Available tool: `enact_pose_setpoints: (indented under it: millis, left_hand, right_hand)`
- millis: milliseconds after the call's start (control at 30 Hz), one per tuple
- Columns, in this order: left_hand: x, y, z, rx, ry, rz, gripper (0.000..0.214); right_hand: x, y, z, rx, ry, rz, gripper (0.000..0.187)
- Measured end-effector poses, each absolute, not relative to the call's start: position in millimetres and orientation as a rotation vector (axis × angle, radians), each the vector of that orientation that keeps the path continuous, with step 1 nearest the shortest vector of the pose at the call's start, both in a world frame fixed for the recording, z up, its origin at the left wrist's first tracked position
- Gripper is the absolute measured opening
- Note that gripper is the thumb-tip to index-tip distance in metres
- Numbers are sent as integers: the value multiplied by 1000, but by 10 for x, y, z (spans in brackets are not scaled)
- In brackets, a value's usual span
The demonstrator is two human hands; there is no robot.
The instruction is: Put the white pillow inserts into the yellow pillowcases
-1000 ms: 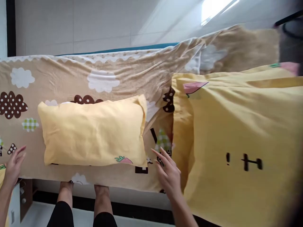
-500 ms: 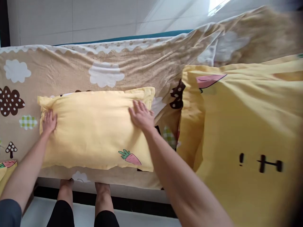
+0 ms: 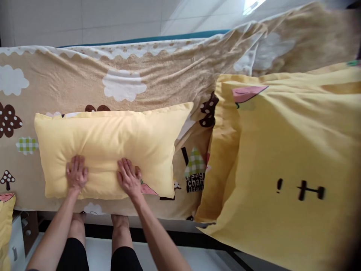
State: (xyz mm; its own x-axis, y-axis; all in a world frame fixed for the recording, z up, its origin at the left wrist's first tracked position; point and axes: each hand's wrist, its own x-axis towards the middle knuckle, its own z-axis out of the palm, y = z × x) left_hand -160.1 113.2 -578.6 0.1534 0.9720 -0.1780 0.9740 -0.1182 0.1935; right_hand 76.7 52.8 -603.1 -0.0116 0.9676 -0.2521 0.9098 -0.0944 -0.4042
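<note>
A plump yellow pillow [image 3: 107,131] lies lengthwise in front of me on a tan patterned blanket [image 3: 73,82]. My left hand [image 3: 77,174] presses flat on its lower left part, fingers stretched away from me. On the lower middle, my right hand [image 3: 129,176] also lies flat, fingers extended, and partly hides a pink carrot print [image 3: 149,189]. The pillow dips and creases around both palms. Neither hand grips anything.
To the right lies a large yellow fabric cover [image 3: 267,150] with black and pink prints, hanging past the near edge. Another yellow cloth [image 3: 6,222] shows at lower left above a white cabinet [image 3: 17,241]. Pale floor tiles [image 3: 121,17] lie beyond the blanket.
Both hands have moved from the pillow's two ends inward and toward me, now pressing nearer its middle. The pillow's top corners spread wider and its surface is more creased.
</note>
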Motion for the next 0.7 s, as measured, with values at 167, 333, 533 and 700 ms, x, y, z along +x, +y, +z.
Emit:
enact_pose_setpoints:
  millis: [167, 333, 533, 700]
  left_hand:
    - [-2648, 755, -5913, 1597, 2465, -231, 63]
    - [-3099, 464, -5705, 1122, 2434, -121, 72]
    - [-3204, 434, -5786, 842, 2409, -138, 49]
    - [-3464, 521, -5604, 890, 2459, -243, 37]
  right_hand:
    - [2033, -238, -6363, -2492, -1878, 915, 63]
    - [2412, -451, -6228, -2670, -1677, 1363, 66]
    - [2124, -169, -6203, -3015, -1480, 1366, 51]
    - [2278, -159, -6299, -3063, -1447, 1504, 36]
